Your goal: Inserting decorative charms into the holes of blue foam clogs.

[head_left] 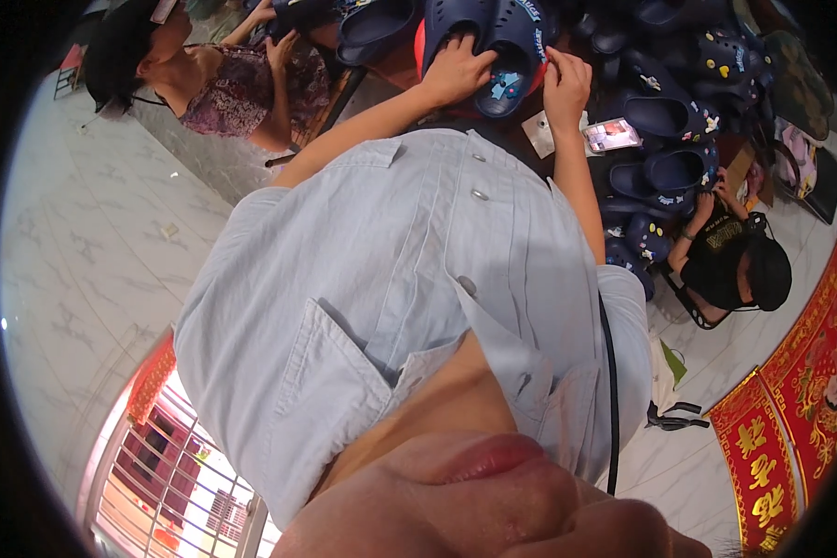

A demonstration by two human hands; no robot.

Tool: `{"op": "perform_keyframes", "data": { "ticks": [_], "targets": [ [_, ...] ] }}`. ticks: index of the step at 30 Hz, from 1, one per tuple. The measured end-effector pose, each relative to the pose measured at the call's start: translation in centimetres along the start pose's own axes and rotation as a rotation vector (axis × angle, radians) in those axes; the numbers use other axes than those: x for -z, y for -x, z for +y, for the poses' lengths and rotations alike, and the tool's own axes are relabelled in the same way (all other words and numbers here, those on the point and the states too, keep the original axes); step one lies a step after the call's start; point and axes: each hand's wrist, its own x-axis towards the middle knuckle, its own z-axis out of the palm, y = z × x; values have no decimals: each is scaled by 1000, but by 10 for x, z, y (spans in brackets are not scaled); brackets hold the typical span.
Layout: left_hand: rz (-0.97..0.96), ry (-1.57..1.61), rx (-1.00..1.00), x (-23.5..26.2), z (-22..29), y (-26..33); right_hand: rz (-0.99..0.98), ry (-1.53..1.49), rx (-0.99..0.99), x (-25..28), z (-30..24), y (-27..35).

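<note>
My left hand (456,70) lies over a navy blue clog (510,65) that carries a light blue charm, with the fingers curled on its upper. My right hand (565,86) is at the same clog's right side, fingertips pinched against its edge. A second navy clog (451,20) lies just left of it, on a red surface. Both forearms reach out from my pale blue buttoned shirt (409,279), which fills the middle of the view. Whatever sits between my right fingertips is too small to make out.
A heap of navy clogs with charms (670,102) covers the top right, beside a phone (612,135) and a small white packet (538,133). One person in a patterned top (242,88) handles clogs at top left. Another person in black (730,260) sits at right. Red banners (790,418) lie on the marble floor.
</note>
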Motion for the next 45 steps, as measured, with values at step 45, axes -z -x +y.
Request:
{"op": "perform_keyframes", "data": {
  "ticks": [45],
  "targets": [
    [65,-8,-6,-8,0,4,11,-409,-366,-15,-27,-31]
  ]
}}
